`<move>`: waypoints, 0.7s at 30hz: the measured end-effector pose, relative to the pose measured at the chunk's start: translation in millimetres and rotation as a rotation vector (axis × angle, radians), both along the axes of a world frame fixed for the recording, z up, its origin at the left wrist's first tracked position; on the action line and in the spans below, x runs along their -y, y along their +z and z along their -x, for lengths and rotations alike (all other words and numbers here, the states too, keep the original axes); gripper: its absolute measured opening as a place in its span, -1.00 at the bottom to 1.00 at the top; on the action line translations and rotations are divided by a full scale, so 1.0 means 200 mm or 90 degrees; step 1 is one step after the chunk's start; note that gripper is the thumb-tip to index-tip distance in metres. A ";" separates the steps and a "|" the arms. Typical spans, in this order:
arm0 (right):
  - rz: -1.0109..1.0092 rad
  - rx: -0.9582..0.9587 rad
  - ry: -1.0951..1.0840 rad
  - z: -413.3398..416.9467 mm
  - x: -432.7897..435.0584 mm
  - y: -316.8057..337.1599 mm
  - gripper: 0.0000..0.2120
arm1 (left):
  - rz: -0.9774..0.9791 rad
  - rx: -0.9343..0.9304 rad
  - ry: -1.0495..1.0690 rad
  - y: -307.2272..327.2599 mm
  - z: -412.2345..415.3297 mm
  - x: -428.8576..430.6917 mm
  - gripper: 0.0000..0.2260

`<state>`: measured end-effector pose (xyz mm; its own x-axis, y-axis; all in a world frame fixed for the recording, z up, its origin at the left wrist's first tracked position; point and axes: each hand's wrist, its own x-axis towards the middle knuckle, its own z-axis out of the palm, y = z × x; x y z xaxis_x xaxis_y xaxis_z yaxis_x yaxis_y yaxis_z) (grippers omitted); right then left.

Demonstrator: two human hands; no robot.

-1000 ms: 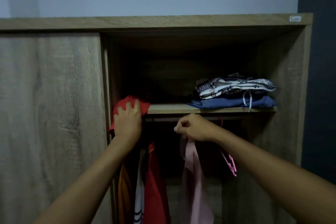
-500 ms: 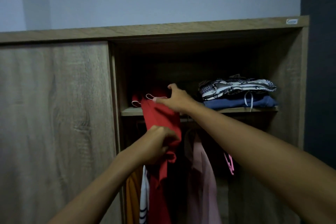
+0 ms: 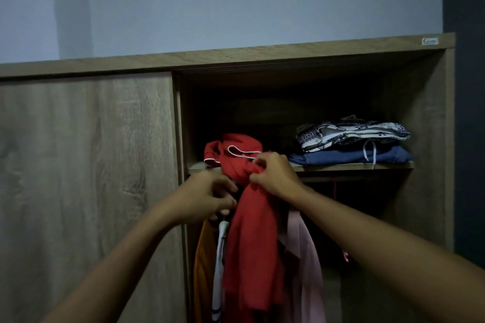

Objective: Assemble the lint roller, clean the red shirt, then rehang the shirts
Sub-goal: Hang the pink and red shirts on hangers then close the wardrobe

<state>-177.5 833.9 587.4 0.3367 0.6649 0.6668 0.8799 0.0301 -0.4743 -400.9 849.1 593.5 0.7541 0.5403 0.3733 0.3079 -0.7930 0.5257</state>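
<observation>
R hand (image 3: 273, 176) is held at the front edge of the shelf (image 3: 354, 166), approx. a third in from its left end, w/ thumb and fingertips closed in a pinch on a fold of the red shirt (image 3: 252, 244). L hand (image 3: 210, 196) is set just below that edge and to the left, fingers curled against the shirt's left side. Whether anything is gripped by it cannot be told, as the fingertips are lost in shadow.

Red shirt is draped over the shelf's front edge. Its white-piped collar end is bunched on the shelf's left end, close to the left jamb of the wardrobe (image 3: 288, 52) opening, and the rest hangs straight down below both hands.

Room: the left side is closed off by the door (image 3: 86, 165), whose edge runs just beside L hand. On the shelf a dark gap is left btw. the bunched collar and the folded stack at the right end, i.e. a blue garment (image 3: 349, 156) under a black-and-white patterned garment (image 3: 351, 132), both reaching the front edge. Under the shelf the shirt is flanked by hung clothes: a white striped garment (image 3: 219, 270) just beside its left, an orange garment (image 3: 203, 257) beyond that, and a pink garment (image 3: 307, 257) against its right. Right of the pink one, dark open space runs to the wardrobe's right wall, where a pink hanger (image 3: 346, 257) is glimpsed.
</observation>
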 end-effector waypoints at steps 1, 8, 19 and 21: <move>-0.022 0.002 0.024 0.00 0.03 -0.05 -0.81 | -0.034 0.037 0.048 0.03 0.01 -0.03 -0.75; -0.068 0.050 0.047 0.02 0.19 -0.23 -0.67 | 0.062 0.206 0.240 0.13 -0.19 -0.19 -0.10; 0.089 0.185 0.101 0.05 0.33 -0.32 -0.65 | 0.043 0.132 0.324 0.18 -0.46 -0.34 -0.44; 0.014 0.135 0.126 0.02 0.36 -0.27 -0.77 | 0.050 0.169 0.288 0.16 -0.46 -0.34 -0.63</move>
